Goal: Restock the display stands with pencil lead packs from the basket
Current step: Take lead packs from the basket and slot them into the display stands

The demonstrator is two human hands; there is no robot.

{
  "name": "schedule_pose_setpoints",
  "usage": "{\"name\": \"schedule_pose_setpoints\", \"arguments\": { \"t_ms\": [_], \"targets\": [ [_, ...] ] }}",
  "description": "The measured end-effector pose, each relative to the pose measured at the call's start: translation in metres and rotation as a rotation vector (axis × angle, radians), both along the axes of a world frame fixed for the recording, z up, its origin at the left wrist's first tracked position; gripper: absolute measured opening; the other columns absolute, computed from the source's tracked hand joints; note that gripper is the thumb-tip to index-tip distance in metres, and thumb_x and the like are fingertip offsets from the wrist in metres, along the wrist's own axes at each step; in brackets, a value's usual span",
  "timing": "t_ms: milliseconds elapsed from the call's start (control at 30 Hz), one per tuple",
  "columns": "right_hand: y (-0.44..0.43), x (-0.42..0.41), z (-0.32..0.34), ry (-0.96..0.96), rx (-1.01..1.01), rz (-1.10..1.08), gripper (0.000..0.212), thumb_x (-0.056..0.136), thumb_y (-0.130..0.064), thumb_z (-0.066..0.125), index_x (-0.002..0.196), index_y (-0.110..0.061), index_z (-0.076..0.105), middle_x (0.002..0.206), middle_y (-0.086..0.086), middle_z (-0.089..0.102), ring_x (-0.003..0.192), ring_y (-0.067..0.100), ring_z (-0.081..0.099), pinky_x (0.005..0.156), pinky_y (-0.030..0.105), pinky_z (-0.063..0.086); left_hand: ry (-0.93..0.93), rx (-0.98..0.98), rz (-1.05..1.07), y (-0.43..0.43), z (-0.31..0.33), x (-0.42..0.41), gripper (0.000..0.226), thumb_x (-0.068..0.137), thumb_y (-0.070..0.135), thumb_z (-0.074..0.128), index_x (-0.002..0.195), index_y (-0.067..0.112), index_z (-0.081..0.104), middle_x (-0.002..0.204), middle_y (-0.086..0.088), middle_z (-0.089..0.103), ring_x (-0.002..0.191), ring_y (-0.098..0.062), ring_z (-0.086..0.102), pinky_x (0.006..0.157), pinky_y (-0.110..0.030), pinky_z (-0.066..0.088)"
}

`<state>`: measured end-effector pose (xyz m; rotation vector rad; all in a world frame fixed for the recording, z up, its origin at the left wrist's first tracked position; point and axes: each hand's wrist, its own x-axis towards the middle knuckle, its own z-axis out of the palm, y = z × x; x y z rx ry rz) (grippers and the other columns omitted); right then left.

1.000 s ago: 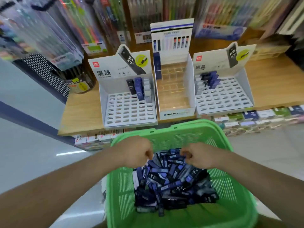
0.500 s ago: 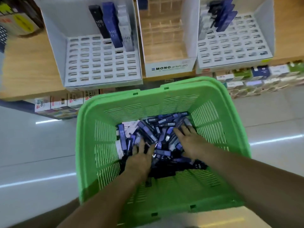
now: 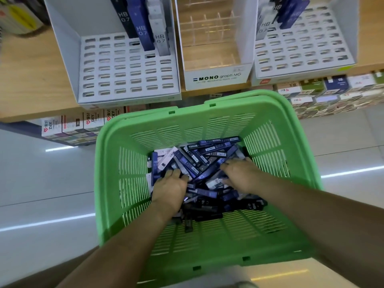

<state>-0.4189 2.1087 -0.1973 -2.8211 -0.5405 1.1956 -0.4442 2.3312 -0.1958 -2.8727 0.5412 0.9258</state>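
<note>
Left hand (image 3: 169,190) digs into the pencil lead packs (image 3: 199,161) heaped in the basket (image 3: 207,115), whether pinching one I can't tell, right hand (image 3: 241,177) spread flat on the same heap, packs lying crisscross between both, display stands (image 3: 128,80) well ahead of both hands.

A pale glossy tiled floor (image 3: 41,194) reflects strips of light; a light wooden shelf (image 3: 31,80) runs above rows of small boxes (image 3: 311,88).
</note>
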Motion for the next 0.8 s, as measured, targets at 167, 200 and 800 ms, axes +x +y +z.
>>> {"name": "schedule_pose_setpoints", "arguments": {
  "t_ms": [167, 200, 800],
  "targets": [
    [0.001, 0.006, 0.019, 0.280, 0.158, -0.376, 0.060, 0.103, -0.034, 0.046, 0.154, -0.012, 0.023, 0.140, 0.013, 0.050, 0.095, 0.021, 0.062, 0.067, 0.024, 0.049, 0.062, -0.165, 0.116, 0.004, 0.009, 0.004, 0.032, 0.090, 0.036, 0.063, 0.115, 0.019, 0.054, 0.109, -0.001, 0.060, 0.102, -0.020, 0.056, 0.087, -0.034, 0.049],
    [0.001, 0.007, 0.024, 0.330, 0.168, -0.468, 0.061, 0.103, -0.032, 0.046, 0.155, -0.013, 0.019, 0.135, 0.014, 0.053, 0.075, 0.014, 0.059, 0.053, 0.022, 0.045, 0.118, -0.232, 0.168, 0.003, 0.015, 0.006, 0.030, 0.091, 0.039, 0.061, 0.112, 0.018, 0.055, 0.102, -0.001, 0.062, 0.092, -0.018, 0.059, 0.078, -0.031, 0.050],
    [0.049, -0.027, 0.136, 0.426, 1.038, -1.533, 0.044, 0.078, -0.031, 0.081, 0.101, 0.002, 0.063, 0.070, 0.012, 0.066, 0.054, 0.021, 0.057, 0.054, 0.028, 0.047, 0.779, -1.174, 0.982, -0.027, 0.146, -0.016, 0.021, 0.098, 0.020, 0.052, 0.093, 0.007, 0.067, 0.072, -0.007, 0.063, 0.072, -0.017, 0.057, 0.072, -0.029, 0.047]
  ]
}}
